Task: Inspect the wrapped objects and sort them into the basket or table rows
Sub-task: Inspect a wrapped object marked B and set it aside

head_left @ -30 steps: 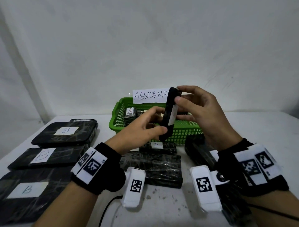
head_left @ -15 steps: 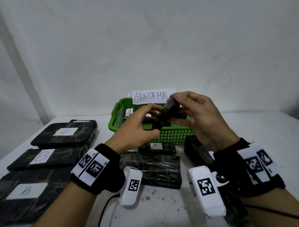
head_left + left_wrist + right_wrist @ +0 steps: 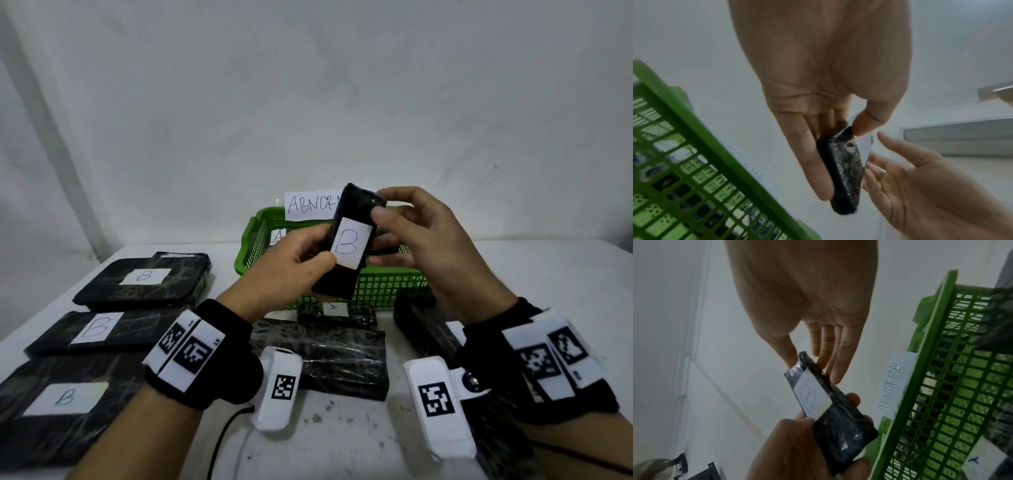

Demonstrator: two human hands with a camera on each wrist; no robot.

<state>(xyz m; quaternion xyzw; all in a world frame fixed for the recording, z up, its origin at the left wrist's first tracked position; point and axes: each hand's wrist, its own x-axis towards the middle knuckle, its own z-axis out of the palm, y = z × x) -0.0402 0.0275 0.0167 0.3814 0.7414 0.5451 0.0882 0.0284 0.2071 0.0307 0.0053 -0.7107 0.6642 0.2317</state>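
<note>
1. While raised above the bench (image 3: 513, 274), a small black wrapped block (image 3: 349, 246) is held between both hands, tilted, top end leaning away from the person.
2. Its white label (image 3: 350, 244) faces the head camera and reads "B".
3. Left hand (image 3: 294, 270): thumb on the label face near the lower left edge, fingers curled round the back of the block. Grip is firm on the lower half.
4. Right hand (image 3: 428, 250): thumb tip on the upper right edge of the block, fingers extended behind it. Right wrist view shows the fingertips (image 3: 835, 374) touching the far side near the top end; pinch confirmed.
5. Green basket (image 3: 387, 291) stands just beyond the hands, directly behind the held block. A paper sign (image 3: 308, 205) at its far rim reads "ABNORM", the rest hidden in the head view; the right wrist view gives "ABNORMAL". A wrapped item with an "A" label (image 3: 278, 235) lies inside.
6. Left of the left hand, three flat black wrapped packs labelled "B" lie in a row on the bench: far pack (image 3: 144, 284), middle pack (image 3: 102, 330), near pack (image 3: 65, 404).
7. Below the hands, a small wrapped block labelled "A" (image 3: 337, 313) lies just in front of the basket, with a larger wrapped pack (image 3: 322, 359) nearer the person.
8. Beneath the right wrist, further dark wrapped packs (image 3: 424, 325) lie partly hidden; labels unreadable.
</note>
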